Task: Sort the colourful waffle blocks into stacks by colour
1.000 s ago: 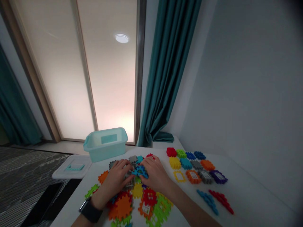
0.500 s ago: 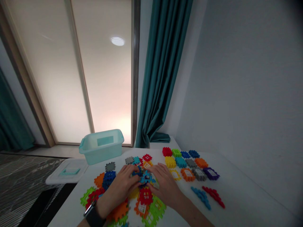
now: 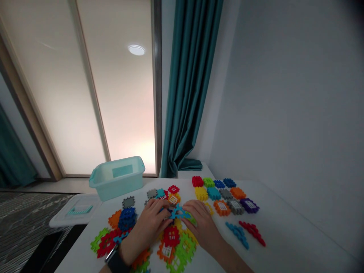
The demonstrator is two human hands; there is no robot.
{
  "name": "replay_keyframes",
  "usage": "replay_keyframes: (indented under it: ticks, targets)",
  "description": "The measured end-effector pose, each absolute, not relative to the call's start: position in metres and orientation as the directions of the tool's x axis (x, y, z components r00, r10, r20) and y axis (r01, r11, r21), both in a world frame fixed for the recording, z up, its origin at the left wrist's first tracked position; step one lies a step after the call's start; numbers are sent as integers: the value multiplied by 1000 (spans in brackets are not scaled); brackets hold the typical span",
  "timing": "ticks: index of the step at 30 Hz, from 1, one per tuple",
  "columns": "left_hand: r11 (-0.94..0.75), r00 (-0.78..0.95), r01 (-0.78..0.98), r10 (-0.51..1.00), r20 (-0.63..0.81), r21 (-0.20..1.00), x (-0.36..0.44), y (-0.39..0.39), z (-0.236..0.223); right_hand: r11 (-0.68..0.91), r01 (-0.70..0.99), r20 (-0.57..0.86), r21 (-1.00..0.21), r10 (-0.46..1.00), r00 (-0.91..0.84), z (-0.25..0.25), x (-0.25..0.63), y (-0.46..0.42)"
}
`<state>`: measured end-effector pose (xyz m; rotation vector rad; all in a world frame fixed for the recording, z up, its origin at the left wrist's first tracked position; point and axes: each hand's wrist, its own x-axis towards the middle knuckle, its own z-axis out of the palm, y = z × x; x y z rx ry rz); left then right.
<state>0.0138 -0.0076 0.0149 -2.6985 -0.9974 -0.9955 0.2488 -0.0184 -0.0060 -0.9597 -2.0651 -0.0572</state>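
Between my two hands is a light blue toothed building piece (image 3: 179,212) with an opening in it, just above the heap of pieces. My left hand (image 3: 153,218), watch on its wrist, has thumb and fingers closed on the left end of this piece. On the other side my right hand (image 3: 203,223) grips its right end. A dark blue piece shows partly by my left fingertips. Below my hands lie a red window piece (image 3: 171,236), an orange piece with a label (image 3: 166,251) and green lattice pieces (image 3: 186,246).
Stacks of toothed pieces stand in rows at right, including a purple one (image 3: 249,205). Nearer lie a blue stack (image 3: 238,235) and a red stack (image 3: 252,233). Dark blue pieces (image 3: 127,219) lie left. A teal bin (image 3: 119,185) and its lid (image 3: 75,210) stand back left.
My view has turned slightly right. Both hands have moved a little nearer me, the light blue piece between them, uncovering grey, red and orange pieces behind.
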Motion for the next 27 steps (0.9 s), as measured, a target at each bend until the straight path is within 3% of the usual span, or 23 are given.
replay_keyframes:
  ticks: [19, 23, 27]
  targets:
    - [-729, 481, 587, 664, 573, 352, -1, -12, -2, 695, 665, 768, -273, 574, -285, -17, 243, -23]
    - [-707, 454, 563, 697, 554, 428, -1, -11, 0, 687, 627, 743, -366, 621, -248, -16, 242, -24]
    - [-649, 426, 503, 761, 489, 571, 2, -14, 7, 613, 541, 652, -576, 743, -148, -12, 234, -27]
